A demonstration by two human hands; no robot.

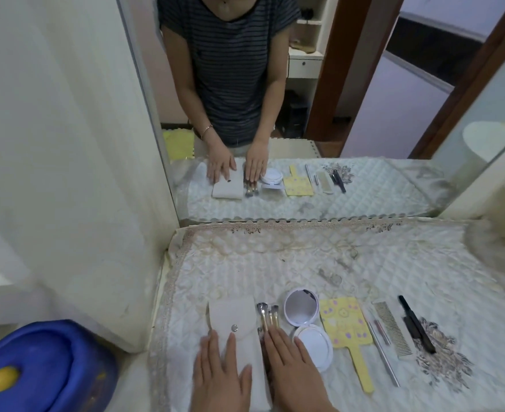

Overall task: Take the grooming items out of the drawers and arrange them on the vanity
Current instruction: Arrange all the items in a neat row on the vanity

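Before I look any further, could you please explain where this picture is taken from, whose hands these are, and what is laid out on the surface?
There is no machine here. A person wears a camera on the head, looking down at their own bare hands, and the wall mirror reflects them. On the quilted cloth lie, from left to right, a white snap pouch, makeup brushes, an open compact, a yellow handled paddle, a thin metal rod, a metal comb and a black comb-like tool. The left hand rests flat on the pouch. The right hand lays straight fingers on the brush handles. Nothing is gripped.
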